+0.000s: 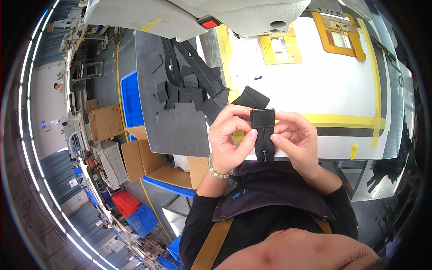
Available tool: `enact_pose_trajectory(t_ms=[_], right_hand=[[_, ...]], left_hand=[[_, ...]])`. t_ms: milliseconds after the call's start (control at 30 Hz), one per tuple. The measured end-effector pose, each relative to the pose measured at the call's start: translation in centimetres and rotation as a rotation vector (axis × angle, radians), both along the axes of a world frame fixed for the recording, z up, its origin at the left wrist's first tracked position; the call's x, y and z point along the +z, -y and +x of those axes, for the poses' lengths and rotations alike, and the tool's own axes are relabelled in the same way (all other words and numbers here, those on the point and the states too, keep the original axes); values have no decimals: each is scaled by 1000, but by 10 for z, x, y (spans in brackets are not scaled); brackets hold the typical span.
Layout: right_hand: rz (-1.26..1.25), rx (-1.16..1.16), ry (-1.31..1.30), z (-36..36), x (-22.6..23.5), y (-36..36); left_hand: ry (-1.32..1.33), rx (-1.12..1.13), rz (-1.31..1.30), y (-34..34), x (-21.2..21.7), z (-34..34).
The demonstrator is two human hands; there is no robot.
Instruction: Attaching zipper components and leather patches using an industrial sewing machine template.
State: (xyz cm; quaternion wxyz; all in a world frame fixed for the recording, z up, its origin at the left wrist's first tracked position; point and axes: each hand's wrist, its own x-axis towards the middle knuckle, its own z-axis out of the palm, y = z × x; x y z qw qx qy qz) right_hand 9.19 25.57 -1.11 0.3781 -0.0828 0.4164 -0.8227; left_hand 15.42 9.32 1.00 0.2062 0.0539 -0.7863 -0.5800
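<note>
Between my two hands is a black zipper strip (263, 119), its folded, stitched end upright toward the machine and its zipper pull hanging toward me. My left hand (229, 139) pinches the strip's left edge between thumb and fingers. On the opposite edge, my right hand (297, 140) grips it the same way, thumb near the fold. Just beyond my fingers lies another black fabric piece (250, 97). A pile of black zipper strips (198, 67) spreads over the dark left part of the table, some running back under the machine.
The pale sewing machine body (180, 18) with a red button spans the far side. Yellow-framed templates (280, 48) lie on the white tabletop (310, 90), which has yellow tape (337, 120) along it. An open cardboard box (155, 164) and a blue bin (130, 99) stand left of the table.
</note>
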Motion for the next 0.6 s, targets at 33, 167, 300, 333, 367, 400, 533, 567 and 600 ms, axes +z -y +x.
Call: enact_pose_trajectory(t_ms=[33,167,300,333,367,400,533,567,600], right_hand=[[1,-1,-1,0,0,0],[-6,-8,-7,0,0,0],[-2,-22,-22,0,-1,-1],[-5,-19,-16,0,-1,-1],[-8,-16,-11,0,-1,-2],[-6,-18,-12,0,-1,-2],[-4,-9,-13,0,-2,-1],[-5,-8,-22,0,-2,-1],[-2,-9,-23,-1,-1,-2]], left_hand=[[1,4,5,0,0,0],[-14,-6,-10,0,-1,0],[-2,-3,2,0,-1,-1],[3,-3,-7,0,0,-1],[3,-5,-4,0,1,-1],[9,2,-9,-1,2,0],[-5,13,2,-1,1,0],[-6,11,5,-1,0,1],[13,21,22,-2,0,2]])
